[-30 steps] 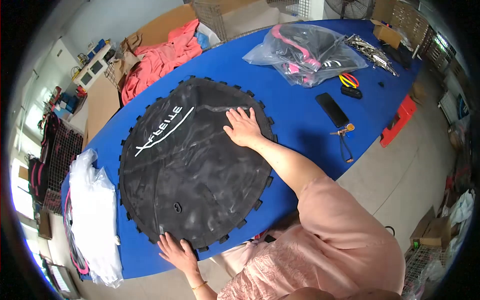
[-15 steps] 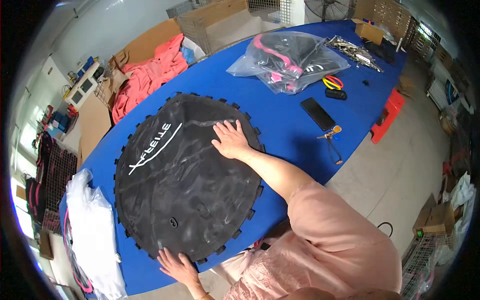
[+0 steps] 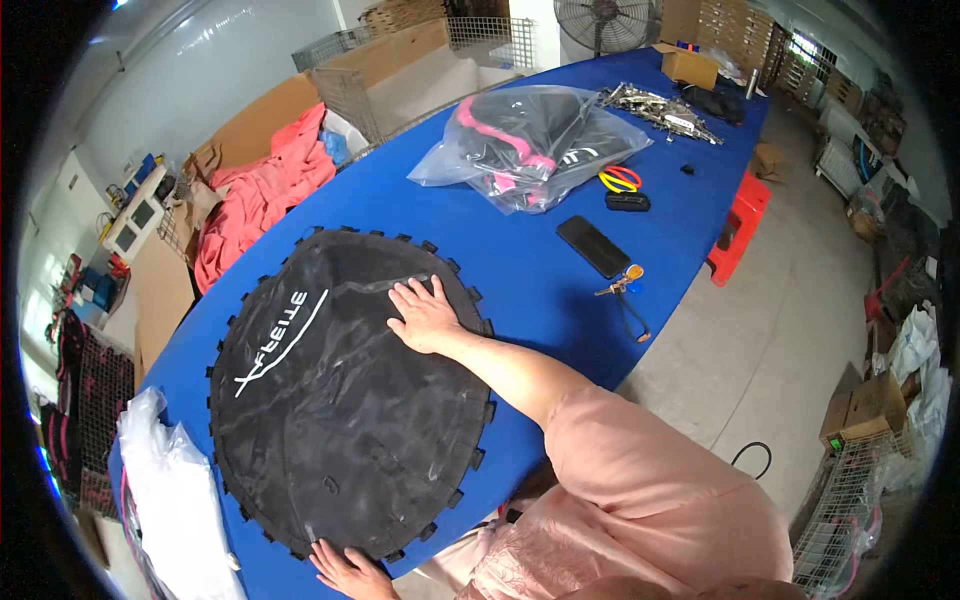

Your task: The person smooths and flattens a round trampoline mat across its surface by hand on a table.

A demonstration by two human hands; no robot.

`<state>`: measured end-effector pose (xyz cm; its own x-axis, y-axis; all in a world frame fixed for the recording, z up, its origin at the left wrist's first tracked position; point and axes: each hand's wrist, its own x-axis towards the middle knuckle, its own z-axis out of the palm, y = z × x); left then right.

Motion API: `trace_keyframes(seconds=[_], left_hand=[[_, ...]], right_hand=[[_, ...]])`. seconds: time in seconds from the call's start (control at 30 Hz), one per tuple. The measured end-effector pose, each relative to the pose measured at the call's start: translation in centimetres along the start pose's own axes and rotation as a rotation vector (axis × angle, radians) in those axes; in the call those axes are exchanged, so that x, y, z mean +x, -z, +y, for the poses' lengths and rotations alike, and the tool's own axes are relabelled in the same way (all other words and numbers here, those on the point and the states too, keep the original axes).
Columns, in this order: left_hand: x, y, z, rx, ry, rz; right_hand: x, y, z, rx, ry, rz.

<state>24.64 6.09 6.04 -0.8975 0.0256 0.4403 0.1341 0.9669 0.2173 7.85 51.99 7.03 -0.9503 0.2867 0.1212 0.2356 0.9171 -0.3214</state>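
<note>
A round black mesh sheet [image 3: 350, 400] with white lettering and small tabs around its rim lies flat on the blue table [image 3: 500, 250]. My right hand [image 3: 424, 318] rests palm down on its upper right part, fingers spread, holding nothing. At the sheet's lower edge lies my left hand [image 3: 348, 574], fingers apart, partly on the mesh. A small dark ring-like piece [image 3: 330, 485] sits on the sheet above my left hand.
A clear bag with black and pink items [image 3: 530, 145], a phone [image 3: 592, 246], keys [image 3: 625, 285], a black object [image 3: 628, 201] and metal parts [image 3: 660, 112] lie beyond. White plastic packaging [image 3: 175, 500] is at left, a red stool [image 3: 738, 228] at right.
The view has shifted, so the sheet and table items appear lower and further left. Both hands stay flat at about the same places on the sheet.
</note>
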Motion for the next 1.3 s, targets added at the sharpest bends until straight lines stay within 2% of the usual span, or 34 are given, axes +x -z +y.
trace_keyframes(seconds=[0.07,0.27,0.33,0.67,0.83,1.3], left_hand=[[0.1,0.1,0.1,0.000,-0.007,0.008],[-0.1,-0.6,-0.3,0.023,0.006,0.013],[-0.5,-1.5,-1.3,0.087,0.103,-0.095],[-0.6,-1.2,-0.5,0.039,0.048,-0.029],[-0.7,-1.3,-0.5,-0.036,0.060,0.019],[-0.7,-1.1,-0.3,-0.129,0.049,0.125]], right_hand=[[0.0,-0.3,0.1,0.057,0.017,0.055],[-0.1,0.3,-0.1,0.007,0.004,0.018],[0.2,-0.7,0.2,-0.046,0.040,0.123],[1.3,-2.3,1.1,-0.192,0.111,0.256],[1.6,-1.8,1.0,-0.155,0.032,0.124],[1.9,-2.0,1.6,-0.184,0.044,0.095]])
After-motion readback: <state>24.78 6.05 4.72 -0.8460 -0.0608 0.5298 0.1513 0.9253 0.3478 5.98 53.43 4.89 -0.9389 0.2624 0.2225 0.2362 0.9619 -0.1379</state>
